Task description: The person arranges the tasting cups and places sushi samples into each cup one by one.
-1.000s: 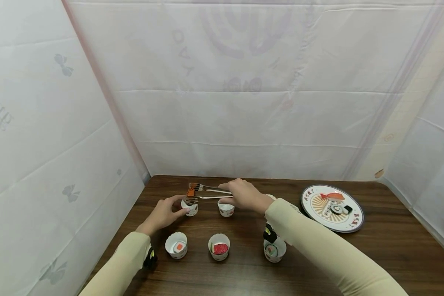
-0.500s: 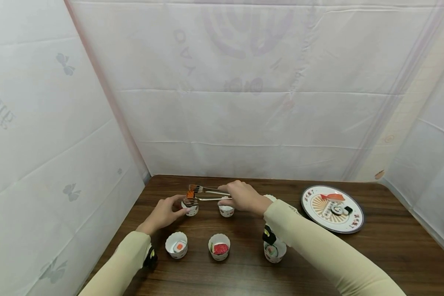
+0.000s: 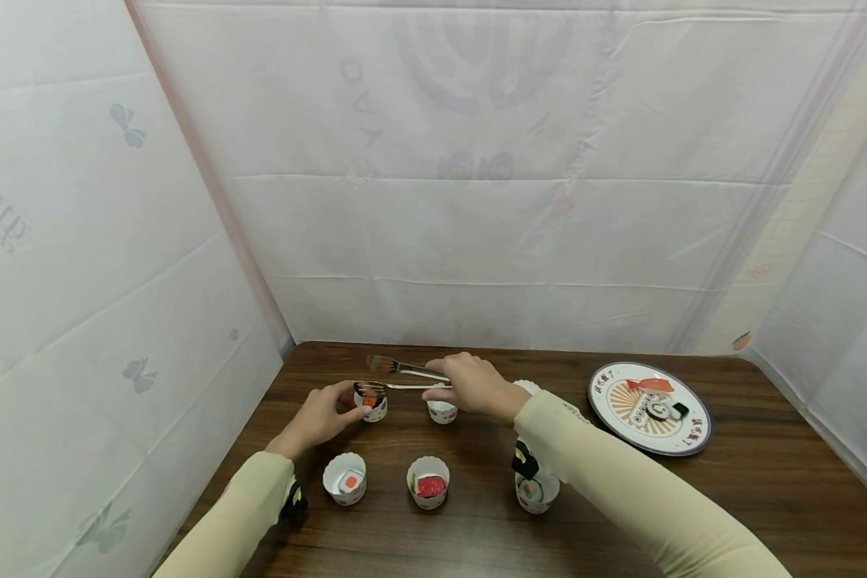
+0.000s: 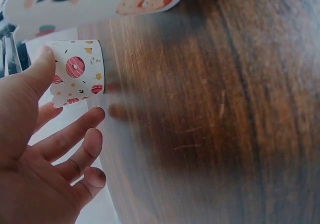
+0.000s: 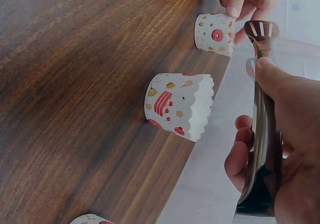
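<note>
My left hand (image 3: 325, 413) pinches the rim of a white paper baking cup (image 4: 82, 79), printed with doughnuts, between thumb and fingers. Its other fingers curl loosely beside the cup. In the head view an orange-topped sushi piece (image 3: 369, 400) with a dark wrap sits inside that cup, partly covered by a tong tip. My right hand (image 3: 477, 385) grips metal serving tongs (image 5: 261, 119) with slotted heads. The tong arms are spread apart, one head over the cup and the other behind it, with nothing between them.
A second paper cup (image 5: 175, 104) stands to the right of the held one. Nearer cups hold a white-and-orange roll (image 3: 350, 482), a red-topped sushi (image 3: 430, 486) and a green-edged roll (image 3: 530, 489). At the right, a printed round plate (image 3: 621, 381) carries several sushi pieces.
The tong arms have spread apart and let go of the orange-topped sushi, which has dropped from above the rim into the cup. The left hand keeps its place on the cup.
</note>
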`<control>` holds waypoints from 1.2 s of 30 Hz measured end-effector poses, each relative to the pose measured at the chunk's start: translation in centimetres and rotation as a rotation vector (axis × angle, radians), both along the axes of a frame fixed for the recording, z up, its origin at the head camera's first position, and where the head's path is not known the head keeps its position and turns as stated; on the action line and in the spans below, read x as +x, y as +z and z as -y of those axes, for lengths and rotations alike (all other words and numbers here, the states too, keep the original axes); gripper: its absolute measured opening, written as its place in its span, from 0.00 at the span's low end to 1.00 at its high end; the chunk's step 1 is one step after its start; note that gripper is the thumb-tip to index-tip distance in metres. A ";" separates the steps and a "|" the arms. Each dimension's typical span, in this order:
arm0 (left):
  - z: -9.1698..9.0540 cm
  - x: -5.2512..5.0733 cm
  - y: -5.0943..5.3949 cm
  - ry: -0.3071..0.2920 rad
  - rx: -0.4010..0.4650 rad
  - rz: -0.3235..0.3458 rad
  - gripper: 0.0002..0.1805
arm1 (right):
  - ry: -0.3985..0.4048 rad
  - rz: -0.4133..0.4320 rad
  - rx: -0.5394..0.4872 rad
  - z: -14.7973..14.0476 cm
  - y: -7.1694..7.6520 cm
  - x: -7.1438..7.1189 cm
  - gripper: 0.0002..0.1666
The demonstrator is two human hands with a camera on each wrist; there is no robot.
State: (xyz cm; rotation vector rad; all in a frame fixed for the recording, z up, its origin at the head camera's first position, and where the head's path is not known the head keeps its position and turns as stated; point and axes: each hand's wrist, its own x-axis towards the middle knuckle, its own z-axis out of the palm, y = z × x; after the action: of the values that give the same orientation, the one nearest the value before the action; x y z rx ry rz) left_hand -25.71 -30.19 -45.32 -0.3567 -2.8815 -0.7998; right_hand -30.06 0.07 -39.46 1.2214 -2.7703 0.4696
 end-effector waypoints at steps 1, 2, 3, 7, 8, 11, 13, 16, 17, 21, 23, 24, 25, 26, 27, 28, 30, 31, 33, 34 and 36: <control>0.0 0.0 0.0 0.002 0.001 0.002 0.31 | -0.003 0.000 -0.006 0.0 0.1 0.0 0.34; 0.1 0.0 0.0 0.002 0.002 0.003 0.32 | -0.004 0.002 -0.009 0.0 0.1 0.0 0.34; 0.1 0.0 0.0 0.001 0.002 0.003 0.32 | -0.004 0.003 -0.011 0.0 0.2 0.1 0.35; 0.1 0.0 0.0 -0.002 0.003 0.004 0.32 | -0.004 -0.002 0.001 -0.1 0.1 0.0 0.34; 0.0 0.0 0.0 -0.005 0.003 0.004 0.32 | -0.006 -0.005 0.005 -0.1 0.1 0.0 0.34; -0.1 0.0 0.1 -0.012 0.005 0.000 0.31 | -0.015 0.002 0.004 -0.4 0.0 0.0 0.33; -0.1 -0.1 0.1 -0.017 0.005 -0.001 0.31 | -0.024 0.005 0.005 -0.6 0.0 0.0 0.33; -0.2 -0.1 0.1 -0.026 -0.001 -0.003 0.31 | -0.036 0.008 0.010 -1.0 0.0 -0.1 0.34; -0.2 -0.2 0.1 -0.030 -0.004 -0.003 0.31 | -0.039 0.007 0.010 -1.2 0.0 -0.2 0.34; -0.1 -0.2 0.2 -0.047 -0.015 -0.011 0.30 | -0.050 0.015 0.006 -1.9 0.1 -0.4 0.34; -0.1 -0.2 0.4 -0.051 -0.014 -0.015 0.29 | -0.060 0.019 0.002 -2.4 0.2 -0.5 0.34; 0.0 -0.2 0.4 -0.053 -0.014 -0.016 0.29 | -0.067 0.017 0.004 -2.6 0.3 -0.5 0.34; 0.0 -0.2 0.5 -0.060 -0.015 -0.020 0.29 | -0.073 0.016 0.005 -2.9 0.3 -0.6 0.35; 0.1 -0.2 0.5 -0.062 -0.016 -0.023 0.29 | -0.078 0.018 0.005 -3.1 0.3 -0.6 0.35; 0.2 -0.1 0.6 -0.065 -0.016 -0.025 0.29 | -0.084 0.016 0.010 -3.4 0.4 -0.6 0.35; 0.2 -0.1 0.7 -0.067 -0.017 -0.025 0.29 | -0.090 0.013 0.017 -3.6 0.4 -0.6 0.35; 0.4 0.0 0.7 -0.072 -0.020 -0.026 0.29 | -0.100 0.009 0.023 -4.2 0.4 -0.6 0.36; 0.4 0.1 0.8 -0.072 -0.021 -0.026 0.30 | -0.102 0.008 0.024 -4.5 0.4 -0.6 0.36; 0.6 0.1 0.9 -0.069 -0.020 -0.024 0.30 | -0.104 0.008 0.024 -5.1 0.4 -0.5 0.36; 0.7 0.1 1.0 -0.067 -0.021 -0.024 0.30 | -0.105 0.007 0.023 -5.4 0.5 -0.4 0.36; 0.8 0.0 1.2 -0.070 -0.020 -0.031 0.31 | -0.110 0.006 0.020 -6.0 0.7 -0.3 0.36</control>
State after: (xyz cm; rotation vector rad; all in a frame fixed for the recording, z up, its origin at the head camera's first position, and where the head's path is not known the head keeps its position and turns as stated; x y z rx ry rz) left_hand -25.66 -31.03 -44.09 -0.4703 -2.8644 -0.7693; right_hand -30.40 6.06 -38.75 1.0664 -2.8348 0.4384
